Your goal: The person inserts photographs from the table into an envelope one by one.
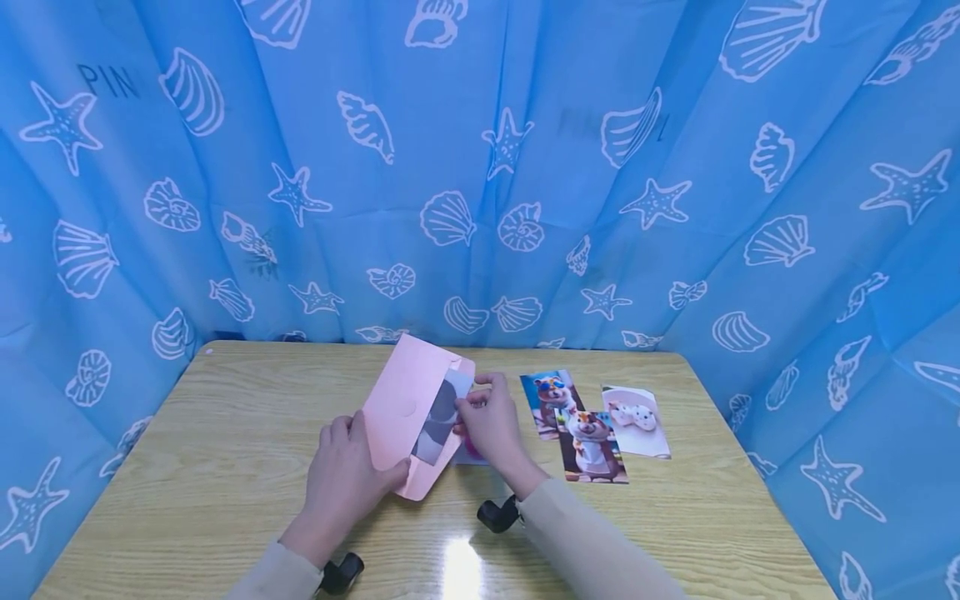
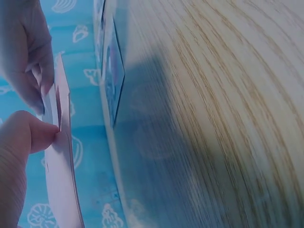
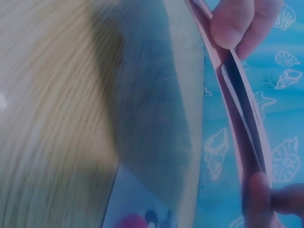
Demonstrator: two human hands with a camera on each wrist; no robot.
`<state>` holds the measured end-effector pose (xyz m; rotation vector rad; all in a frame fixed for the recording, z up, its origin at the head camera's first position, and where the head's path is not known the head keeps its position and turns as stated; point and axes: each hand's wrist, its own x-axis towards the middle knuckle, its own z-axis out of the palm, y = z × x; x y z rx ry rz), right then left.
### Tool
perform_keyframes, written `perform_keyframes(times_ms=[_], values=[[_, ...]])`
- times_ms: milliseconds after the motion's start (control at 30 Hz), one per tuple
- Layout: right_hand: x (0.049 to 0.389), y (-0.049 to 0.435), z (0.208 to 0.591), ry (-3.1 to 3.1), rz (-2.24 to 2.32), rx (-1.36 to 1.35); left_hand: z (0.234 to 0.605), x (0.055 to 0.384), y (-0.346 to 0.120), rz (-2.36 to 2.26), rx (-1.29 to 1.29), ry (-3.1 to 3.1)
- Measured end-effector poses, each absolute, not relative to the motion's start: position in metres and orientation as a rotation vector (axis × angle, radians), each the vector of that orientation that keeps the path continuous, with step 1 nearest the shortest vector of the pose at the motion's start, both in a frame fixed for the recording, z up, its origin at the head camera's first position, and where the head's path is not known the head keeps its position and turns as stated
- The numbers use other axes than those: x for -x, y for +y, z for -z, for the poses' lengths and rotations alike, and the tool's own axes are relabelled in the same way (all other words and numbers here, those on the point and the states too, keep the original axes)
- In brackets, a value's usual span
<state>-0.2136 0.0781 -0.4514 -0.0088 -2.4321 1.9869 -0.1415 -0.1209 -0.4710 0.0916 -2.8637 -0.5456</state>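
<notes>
My left hand (image 1: 347,471) grips a pink envelope (image 1: 401,404) by its near side, thumb over the front, and holds it tilted above the table. A grey-and-white photo card (image 1: 441,421) sticks part way out of the envelope's mouth, which faces right. My right hand (image 1: 491,421) pinches the card's outer edge between thumb and fingers. In the right wrist view, the envelope (image 3: 227,99) gapes around the card, with the left thumb (image 3: 228,31) at one end of the mouth. The left wrist view has both hands close together at the envelope's edge (image 2: 66,166).
Several photo cards lie on the wooden table (image 1: 247,467): two overlapping hamster pictures (image 1: 592,450), one with a white plate (image 1: 637,421) to their right, and one with a pink patch (image 1: 470,452) partly under the envelope. A blue shell-print curtain (image 1: 480,275) hangs behind.
</notes>
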Motion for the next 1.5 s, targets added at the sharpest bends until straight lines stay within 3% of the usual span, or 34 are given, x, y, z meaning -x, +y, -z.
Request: perform_keyframes(times_ms=[933, 1200, 1500], values=[[0.215, 0.057, 0.458, -2.548, -2.098, -0.089, 0.469, 0.14, -0.122, 0.551, -0.072, -2.851], [0.212, 0.088, 0.45, -2.62, -1.767, -0.22, 0.472, 0.141, -0.127, 0.547, -0.141, -2.903], [0.214, 0.146, 0.451, -2.7, -1.553, -0.119, 0.474, 0.139, -0.13, 0.548, -0.131, -2.896]])
